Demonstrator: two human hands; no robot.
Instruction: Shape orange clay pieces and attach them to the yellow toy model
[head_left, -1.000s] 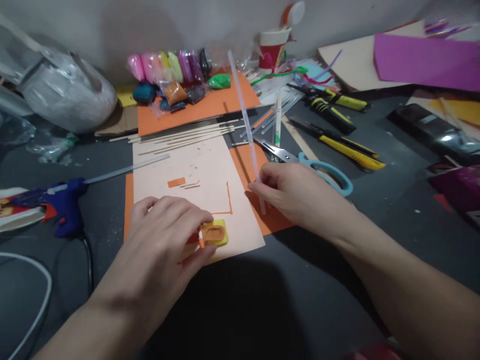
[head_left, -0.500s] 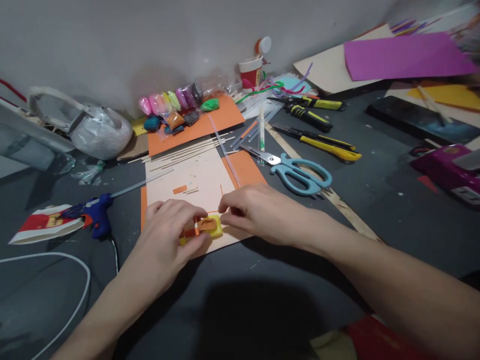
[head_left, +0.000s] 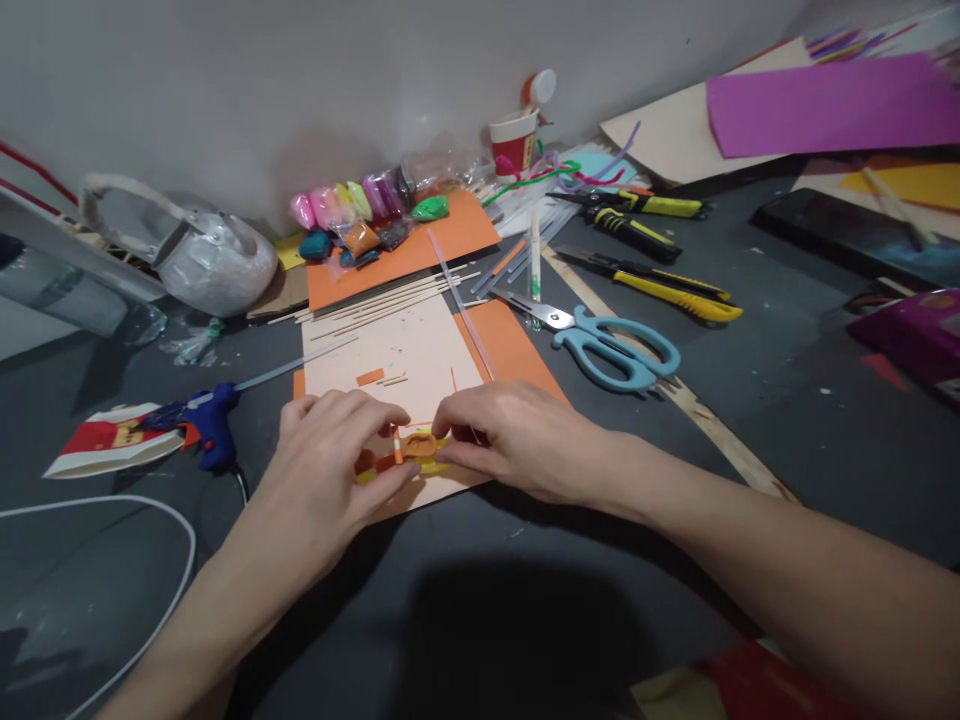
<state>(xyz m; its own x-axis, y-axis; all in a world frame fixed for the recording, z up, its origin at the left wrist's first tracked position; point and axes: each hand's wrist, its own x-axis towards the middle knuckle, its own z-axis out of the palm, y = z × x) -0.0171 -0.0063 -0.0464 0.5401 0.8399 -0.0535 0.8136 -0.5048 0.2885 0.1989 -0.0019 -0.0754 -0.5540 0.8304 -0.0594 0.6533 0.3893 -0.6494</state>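
A small yellow-and-orange craft piece (head_left: 420, 445), which looks like modelling clay, sits low over a cream sheet (head_left: 375, 335). It has an oval orange hollow in the middle and a narrow orange-and-white strip standing across it. My left hand (head_left: 337, 445) is closed around its left end, thumb on the near side and fingers on the far side, hiding much of that end. At the right end, my right hand (head_left: 510, 435) pinches the piece between thumb and forefinger; the exact contact is partly covered.
Light-blue scissors (head_left: 615, 345) and a yellow utility knife (head_left: 675, 295) lie to the right. A blue glue gun (head_left: 214, 425) with its cord is at left. Bagged coloured clay (head_left: 352, 205) rests on orange card behind thin wooden sticks (head_left: 397, 305). A paper cup (head_left: 514, 145) stands farther back.
My right fingers have closed over the piece's right end, where a yellow corner showed before. My left hand keeps its hold. The whole view has shifted slightly.
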